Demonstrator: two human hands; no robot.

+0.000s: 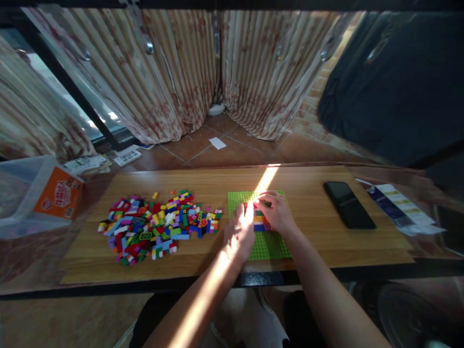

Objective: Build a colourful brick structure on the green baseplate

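Observation:
A bright green studded baseplate (pixel 270 249) lies near the front edge of the table. On its middle sits a patch of coloured building bricks (pixel 259 222), with orange, blue and red showing between my hands. My left hand (pixel 241 227) is over the plate's left side, its fingers bent together at the top of the bricks. From the right, my right hand (pixel 275 209) reaches to the same spot, thumb and fingers pinched close to the left fingertips. Strong sunlight and the fingers themselves hide whatever is between the tips.
A large heap of loose bricks (pixel 145 227) spreads over the wooden table (pixel 203 181) on the left. A black phone (pixel 350 205) lies to the right. Beyond the table are a clear plastic box (pixel 25 212) at left and papers (pixel 406 208) at right.

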